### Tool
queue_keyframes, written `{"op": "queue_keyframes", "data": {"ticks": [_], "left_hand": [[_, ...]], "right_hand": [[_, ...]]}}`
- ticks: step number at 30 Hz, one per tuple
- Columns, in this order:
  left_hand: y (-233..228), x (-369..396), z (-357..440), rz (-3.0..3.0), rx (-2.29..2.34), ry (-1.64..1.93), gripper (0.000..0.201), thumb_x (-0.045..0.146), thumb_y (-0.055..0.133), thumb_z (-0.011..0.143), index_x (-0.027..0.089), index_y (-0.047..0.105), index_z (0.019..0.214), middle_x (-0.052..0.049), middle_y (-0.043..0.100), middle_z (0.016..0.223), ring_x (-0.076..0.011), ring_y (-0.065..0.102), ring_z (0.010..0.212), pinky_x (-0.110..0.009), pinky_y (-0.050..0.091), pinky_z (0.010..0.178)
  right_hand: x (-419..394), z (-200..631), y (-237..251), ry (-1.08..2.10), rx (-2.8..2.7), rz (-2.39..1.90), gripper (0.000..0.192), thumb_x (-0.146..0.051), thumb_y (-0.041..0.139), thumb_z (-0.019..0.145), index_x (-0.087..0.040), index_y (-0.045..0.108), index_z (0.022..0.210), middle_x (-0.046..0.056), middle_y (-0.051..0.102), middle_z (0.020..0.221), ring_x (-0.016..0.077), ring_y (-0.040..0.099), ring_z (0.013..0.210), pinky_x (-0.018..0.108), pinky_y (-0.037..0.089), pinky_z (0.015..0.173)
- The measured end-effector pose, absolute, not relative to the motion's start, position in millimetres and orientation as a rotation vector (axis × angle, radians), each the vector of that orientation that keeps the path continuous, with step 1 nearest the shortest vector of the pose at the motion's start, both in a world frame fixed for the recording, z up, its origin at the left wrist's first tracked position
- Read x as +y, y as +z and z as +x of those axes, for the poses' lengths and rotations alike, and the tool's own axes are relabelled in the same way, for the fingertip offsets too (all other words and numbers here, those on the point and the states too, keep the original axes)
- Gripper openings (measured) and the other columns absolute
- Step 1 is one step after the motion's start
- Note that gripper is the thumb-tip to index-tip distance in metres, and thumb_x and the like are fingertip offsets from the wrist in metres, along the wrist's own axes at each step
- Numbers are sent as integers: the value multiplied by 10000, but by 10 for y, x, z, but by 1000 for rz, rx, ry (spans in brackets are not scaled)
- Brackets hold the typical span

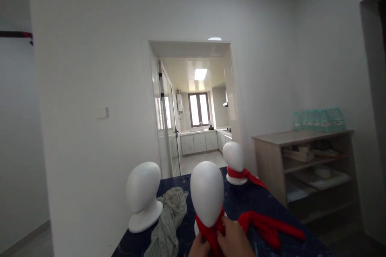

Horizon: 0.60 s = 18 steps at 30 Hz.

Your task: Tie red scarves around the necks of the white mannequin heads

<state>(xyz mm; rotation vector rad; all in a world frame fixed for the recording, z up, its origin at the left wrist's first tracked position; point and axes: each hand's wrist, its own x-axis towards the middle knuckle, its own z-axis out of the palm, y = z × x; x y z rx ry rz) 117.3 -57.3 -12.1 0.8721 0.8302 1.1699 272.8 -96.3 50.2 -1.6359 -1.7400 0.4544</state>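
Observation:
A white mannequin head (207,190) stands upright in front of me with a red scarf (207,233) around its neck. Both hands are at the front of that neck, below the chin. My left hand (199,247) is closed on the scarf, its fingers partly cut off by the lower picture edge. With fingers bent and pressed together, my right hand (234,239) grips the scarf on the other side. Part of the cloth between the hands is hidden by the fingers.
Left on the dark blue table (177,180) stands a bare white mannequin head (143,188) beside a crumpled grey scarf (171,217). Another head (233,156) at the back wears a red scarf (238,173). A loose red scarf (265,225) lies right, near a wooden shelf (271,140) with water bottles (319,120).

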Motion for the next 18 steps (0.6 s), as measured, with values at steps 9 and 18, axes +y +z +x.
{"op": "queue_keyframes", "data": {"ticks": [9, 18], "left_hand": [[-195, -560, 1275, 805, 686, 1214, 420, 215, 1030, 486, 151, 771, 811, -189, 834, 869, -439, 780, 1081, -505, 598, 970], [49, -698, 1340, 939, 697, 1194, 487, 122, 978, 458, 148, 807, 913, -163, 848, 965, -417, 772, 1092, -493, 568, 1041]], "right_hand": [[-792, 2753, 342, 764, -1588, -1256, 198, -239, 656, 786, -235, 825, 890, 105, 862, 935, 309, 780, 905, 363, 561, 811], [-715, 2736, 195, 1176, -1450, -1075, 317, -447, 677, 795, -164, 794, 715, 67, 796, 739, 223, 691, 713, 311, 485, 662]]}}
